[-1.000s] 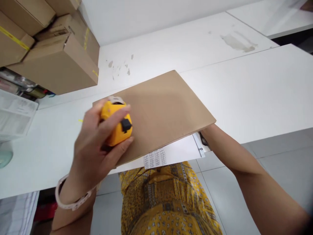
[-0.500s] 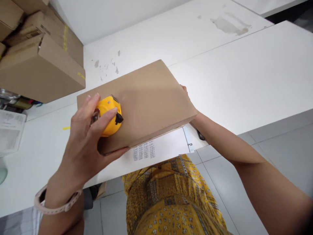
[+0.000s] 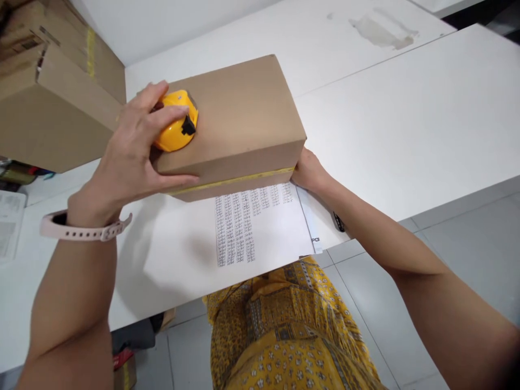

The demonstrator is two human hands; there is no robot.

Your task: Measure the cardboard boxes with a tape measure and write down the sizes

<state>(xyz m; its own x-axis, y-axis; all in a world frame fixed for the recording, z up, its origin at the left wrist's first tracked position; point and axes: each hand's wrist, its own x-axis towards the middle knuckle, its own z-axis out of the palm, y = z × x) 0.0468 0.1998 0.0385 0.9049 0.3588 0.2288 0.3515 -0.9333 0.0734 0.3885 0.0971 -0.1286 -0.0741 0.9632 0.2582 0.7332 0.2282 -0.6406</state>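
Observation:
A brown cardboard box [image 3: 239,108] is held above the white table, tilted, with yellow tape along its near side. My left hand [image 3: 134,135] grips a yellow tape measure [image 3: 174,127] against the box's top, its thumb along the near side. The tape measure's black lock button faces me, and no blade shows pulled out. My right hand [image 3: 311,170] is closed around the box's lower right corner; its fingertips are hidden behind the box. Under the box lies a white sheet [image 3: 268,233] printed with columns of small text.
Larger cardboard boxes [image 3: 60,108] are stacked at the table's back left. A small black object [image 3: 338,222] lies near the front edge, beside my right forearm. A white printed item [image 3: 10,222] is at the far left. The white table [image 3: 406,119] stretches rightward.
Both hands have raised the box's near side and shifted it away from me, baring its taped side and more of the printed sheet. The tape measure moved with my left hand.

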